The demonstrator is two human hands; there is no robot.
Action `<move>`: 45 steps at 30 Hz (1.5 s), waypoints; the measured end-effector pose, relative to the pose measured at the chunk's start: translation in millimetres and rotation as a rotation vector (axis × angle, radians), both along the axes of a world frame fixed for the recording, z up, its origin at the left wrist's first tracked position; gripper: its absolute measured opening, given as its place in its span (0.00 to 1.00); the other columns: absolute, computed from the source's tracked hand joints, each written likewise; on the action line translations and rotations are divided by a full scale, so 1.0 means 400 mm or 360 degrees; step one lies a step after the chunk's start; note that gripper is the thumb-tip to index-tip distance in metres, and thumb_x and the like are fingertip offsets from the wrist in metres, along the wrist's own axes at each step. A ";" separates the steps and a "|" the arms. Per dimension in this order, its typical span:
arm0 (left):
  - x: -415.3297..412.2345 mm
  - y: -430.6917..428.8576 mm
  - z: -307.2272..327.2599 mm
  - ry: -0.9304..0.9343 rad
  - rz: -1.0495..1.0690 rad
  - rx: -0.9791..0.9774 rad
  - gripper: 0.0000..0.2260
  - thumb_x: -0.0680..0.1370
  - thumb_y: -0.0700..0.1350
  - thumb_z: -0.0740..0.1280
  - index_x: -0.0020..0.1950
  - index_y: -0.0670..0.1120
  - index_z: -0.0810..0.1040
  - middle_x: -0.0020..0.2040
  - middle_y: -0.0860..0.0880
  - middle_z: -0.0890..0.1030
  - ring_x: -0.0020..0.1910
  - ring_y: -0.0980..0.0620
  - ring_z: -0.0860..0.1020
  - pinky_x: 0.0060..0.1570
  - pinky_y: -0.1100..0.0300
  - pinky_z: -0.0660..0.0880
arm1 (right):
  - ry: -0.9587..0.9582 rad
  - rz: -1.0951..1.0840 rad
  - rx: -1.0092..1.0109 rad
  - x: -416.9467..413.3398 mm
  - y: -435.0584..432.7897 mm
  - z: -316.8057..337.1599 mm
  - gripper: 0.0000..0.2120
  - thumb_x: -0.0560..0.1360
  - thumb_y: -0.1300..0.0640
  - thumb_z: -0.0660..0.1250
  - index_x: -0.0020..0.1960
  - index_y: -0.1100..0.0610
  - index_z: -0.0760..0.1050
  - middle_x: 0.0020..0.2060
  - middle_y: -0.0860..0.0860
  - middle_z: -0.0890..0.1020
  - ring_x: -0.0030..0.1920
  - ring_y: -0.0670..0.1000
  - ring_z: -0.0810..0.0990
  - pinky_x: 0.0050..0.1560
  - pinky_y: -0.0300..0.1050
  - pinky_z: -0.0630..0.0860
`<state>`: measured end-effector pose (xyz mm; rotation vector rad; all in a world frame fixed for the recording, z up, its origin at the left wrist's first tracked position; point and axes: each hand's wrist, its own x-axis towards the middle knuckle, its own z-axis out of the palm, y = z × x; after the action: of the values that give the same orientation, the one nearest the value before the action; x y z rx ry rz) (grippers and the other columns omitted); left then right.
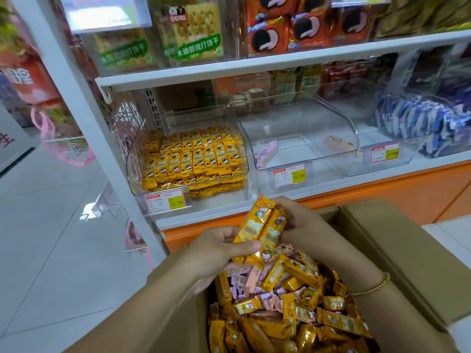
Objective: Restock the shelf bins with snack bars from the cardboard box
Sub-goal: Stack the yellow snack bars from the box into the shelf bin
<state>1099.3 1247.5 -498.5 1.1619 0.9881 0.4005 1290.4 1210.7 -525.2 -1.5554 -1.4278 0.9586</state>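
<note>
Above the open cardboard box we hold a short bundle of yellow snack bars in both hands, raised clear of the loose bars heaped below; left hand grips the lower end, thumb laid across the front wrappers and fingers curled behind; right hand pinches the upper end, fingers bent round the edge. Our reading: the two-ended grip is for squaring the bars side by side, so they go in as a block; the left bin holds its yellow packs in neat upright rows, which suggests the same order is wanted. Box contents are mixed, yellow and pink wrappers jumbled; hence we judge the bars are being sorted by colour before loading. Middle bin is nearly bare; one pink bar lies at its left front, another wrapper toward its right, print too blurred to read. Box stands just before the lowest shelf, keeping the reach short.
</note>
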 end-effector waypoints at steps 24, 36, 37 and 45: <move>-0.164 0.208 0.025 0.0827 0.0485 0.1820 0.19 0.77 0.50 0.67 0.68 0.52 0.71 0.61 0.57 0.75 0.54 0.52 0.79 0.43 0.59 0.75 | -0.0130 -0.0255 0.0150 -0.253 0.429 0.223 0.21 0.67 0.48 0.72 0.56 0.56 0.77 0.38 0.48 0.82 0.38 0.48 0.80 0.42 0.46 0.79; -0.246 0.281 -0.064 0.0859 0.0275 0.2384 0.15 0.74 0.46 0.62 0.59 0.48 0.81 0.56 0.53 0.82 0.54 0.58 0.76 0.55 0.67 0.70 | -0.1009 -0.0076 -0.0325 -0.350 0.808 0.231 0.28 0.79 0.40 0.58 0.72 0.56 0.65 0.69 0.55 0.70 0.68 0.56 0.69 0.68 0.51 0.67; -0.250 0.281 -0.064 0.0843 0.0248 0.2368 0.16 0.75 0.48 0.60 0.59 0.48 0.80 0.57 0.54 0.81 0.56 0.59 0.76 0.55 0.68 0.70 | -0.1011 -0.0061 -0.0338 -0.353 0.824 0.227 0.27 0.79 0.41 0.57 0.72 0.56 0.66 0.68 0.55 0.71 0.66 0.55 0.71 0.67 0.51 0.67; -0.263 0.276 -0.072 0.0783 0.0201 0.2293 0.19 0.75 0.51 0.59 0.63 0.48 0.78 0.62 0.53 0.79 0.61 0.58 0.73 0.62 0.67 0.65 | -0.0833 -0.0034 -0.0183 -0.340 0.792 0.248 0.20 0.84 0.51 0.52 0.71 0.59 0.67 0.61 0.57 0.76 0.57 0.54 0.76 0.55 0.45 0.72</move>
<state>994.1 1358.0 -527.2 2.5810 1.1825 1.0417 1154.4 1527.4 -426.1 -2.0022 -1.7238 0.6516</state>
